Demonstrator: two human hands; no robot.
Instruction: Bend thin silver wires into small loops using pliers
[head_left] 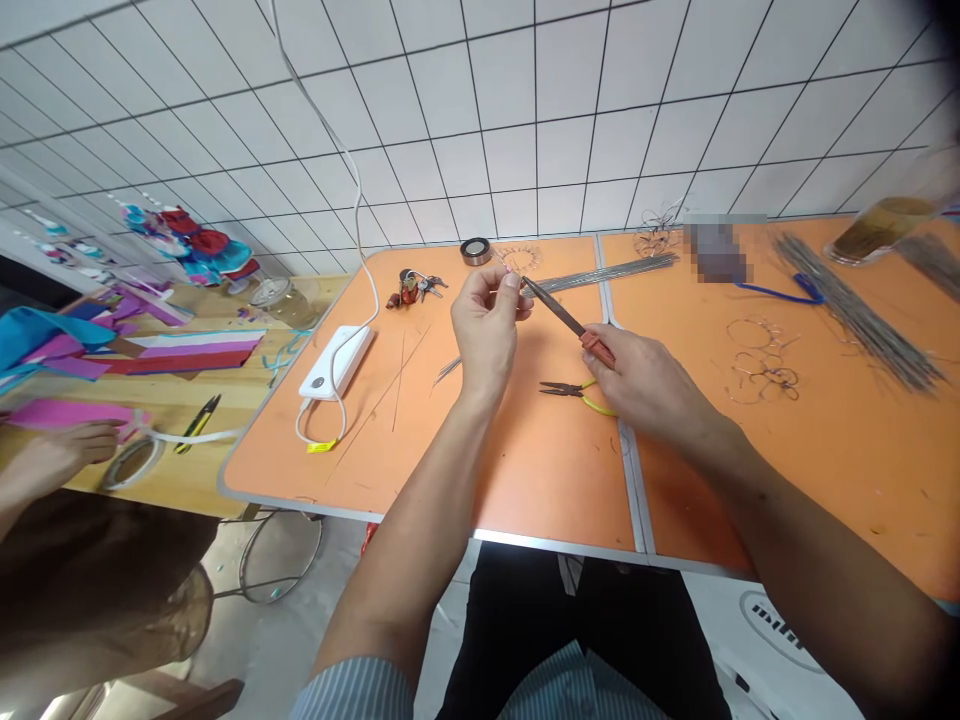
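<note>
My left hand (487, 325) is raised over the orange table (450, 470), fingers pinched on a thin piece of wire (508, 263) that is hard to make out. My right hand (637, 375) grips the red handle of a long metal file (559, 312), whose tip points up-left and meets the wire at my left fingertips. Yellow-handled pliers (574, 392) lie on the table just below my right hand.
A white power bank (336, 362) with cable, keys (411, 286), a tape roll (475, 250), bundles of straight wire (607, 272) and bent wire loops (757, 360) lie on the table. Another person's hand (64, 450) works with coloured paper (180, 352) at the left wooden table.
</note>
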